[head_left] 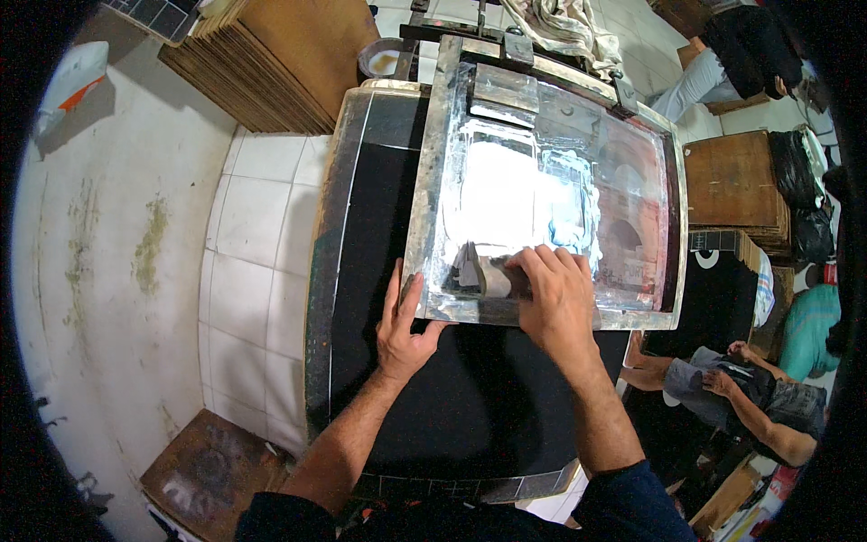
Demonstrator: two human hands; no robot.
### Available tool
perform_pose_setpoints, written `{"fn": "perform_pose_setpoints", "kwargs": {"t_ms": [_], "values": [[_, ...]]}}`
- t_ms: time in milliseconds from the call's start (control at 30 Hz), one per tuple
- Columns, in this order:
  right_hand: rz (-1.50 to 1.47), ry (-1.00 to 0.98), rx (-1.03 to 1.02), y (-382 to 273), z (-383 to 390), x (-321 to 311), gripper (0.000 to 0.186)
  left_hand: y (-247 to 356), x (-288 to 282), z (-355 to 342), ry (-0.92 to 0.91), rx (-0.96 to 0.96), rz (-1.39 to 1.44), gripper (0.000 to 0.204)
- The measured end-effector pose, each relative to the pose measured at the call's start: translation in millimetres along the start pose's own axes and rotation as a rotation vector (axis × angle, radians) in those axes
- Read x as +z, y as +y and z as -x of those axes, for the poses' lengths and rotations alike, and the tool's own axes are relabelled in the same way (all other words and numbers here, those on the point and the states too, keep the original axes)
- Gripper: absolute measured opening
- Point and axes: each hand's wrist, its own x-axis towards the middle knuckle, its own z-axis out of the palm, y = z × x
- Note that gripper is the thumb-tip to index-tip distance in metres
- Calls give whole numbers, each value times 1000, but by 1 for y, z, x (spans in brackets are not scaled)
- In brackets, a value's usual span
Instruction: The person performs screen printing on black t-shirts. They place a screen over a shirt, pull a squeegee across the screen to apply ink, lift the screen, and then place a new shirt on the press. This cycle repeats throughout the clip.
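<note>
A screen-printing frame (676, 253) lies over a black board (433, 406), with white ink (495, 181) and pale blue ink (566, 203) on its mesh. My left hand (406, 332) grips the frame's near left corner, fingers along the outer edge and thumb at the near side. My right hand (555, 307) is closed on a squeegee (495, 277) inside the frame's near end, just below the white ink; part of the squeegee is hidden under my fingers. A dark metal clamp bar (517, 52) runs along the frame's far end.
Stacked brown boards (280, 54), a bowl (384, 61) and draped cloth (569, 32) surround the far end. A white wall (108, 271) is at left, a wooden board (203, 461) lower left. People (750, 397) (741, 50) and more stacked boards (730, 194) are at right.
</note>
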Motion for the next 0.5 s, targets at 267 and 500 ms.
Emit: {"fn": "perform_pose_setpoints", "kwargs": {"t_ms": [267, 500], "values": [[155, 270, -60, 65, -139, -7, 39, 3, -1, -3, -5, 2, -19, 94], [299, -12, 56, 97, -264, 6, 65, 4, -2, -3, -5, 8, -46, 94]]}}
